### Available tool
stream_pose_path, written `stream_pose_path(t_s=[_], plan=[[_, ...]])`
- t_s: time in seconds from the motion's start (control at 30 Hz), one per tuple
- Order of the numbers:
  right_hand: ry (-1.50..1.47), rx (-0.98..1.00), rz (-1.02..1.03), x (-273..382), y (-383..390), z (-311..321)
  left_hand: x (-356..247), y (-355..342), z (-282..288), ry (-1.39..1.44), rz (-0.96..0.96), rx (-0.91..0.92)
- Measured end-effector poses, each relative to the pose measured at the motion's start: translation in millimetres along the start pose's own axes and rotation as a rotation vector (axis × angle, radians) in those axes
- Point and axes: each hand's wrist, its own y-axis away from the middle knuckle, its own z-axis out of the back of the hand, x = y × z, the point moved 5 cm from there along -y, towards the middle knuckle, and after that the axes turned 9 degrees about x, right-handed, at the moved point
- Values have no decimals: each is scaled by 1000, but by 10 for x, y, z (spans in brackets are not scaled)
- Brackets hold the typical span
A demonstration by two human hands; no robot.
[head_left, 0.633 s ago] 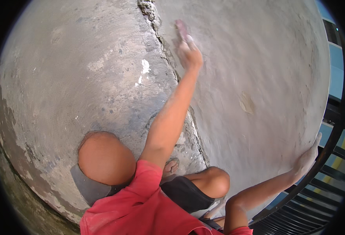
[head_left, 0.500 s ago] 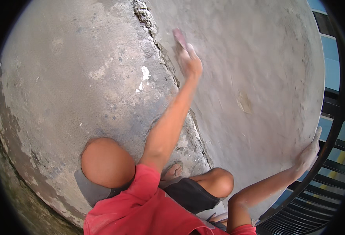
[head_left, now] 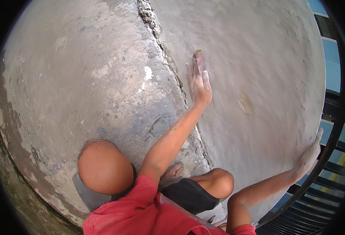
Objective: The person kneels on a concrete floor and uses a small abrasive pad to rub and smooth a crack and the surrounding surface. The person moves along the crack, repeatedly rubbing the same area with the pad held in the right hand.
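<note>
My left hand (head_left: 201,89), whitened with dust, presses a reddish-brown folded piece of sandpaper (head_left: 198,62) against the smooth grey plastered surface (head_left: 251,70). The piece curls at its far end, where a tan inner side shows. My fingers lie long over it, with the thumb beside it. At the right border of the plaster, my right hand (head_left: 309,156) lies along the edge, fingers stretched out and dusty. It holds nothing that I can see, though the side beyond the edge is hidden.
A broken, crumbly ridge (head_left: 168,58) separates the plaster from rough, stained concrete (head_left: 70,78) on the left. A black metal railing (head_left: 339,125) curves along the right. My bent knees (head_left: 106,167) and a sandalled foot (head_left: 175,170) are near the bottom. A pale tan patch (head_left: 245,103) marks the plaster.
My left hand has drawn the sandpaper back toward me and slightly right across the plaster. The right hand stays at the edge.
</note>
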Motion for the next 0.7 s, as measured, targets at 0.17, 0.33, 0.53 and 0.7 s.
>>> stream_pose_path(t_s=[0.17,0.33,0.53,0.7], plan=[[12,78,43,-65,-139,22,985,-526,217,39,359,-136],[31,75,-2,120,6,-40,725,-68,27,-7,158,-133],[-11,86,50,-102,-139,5,830,-130,155,185,519,-42],[32,6,-27,129,13,-12,816,219,142,103,395,-94]])
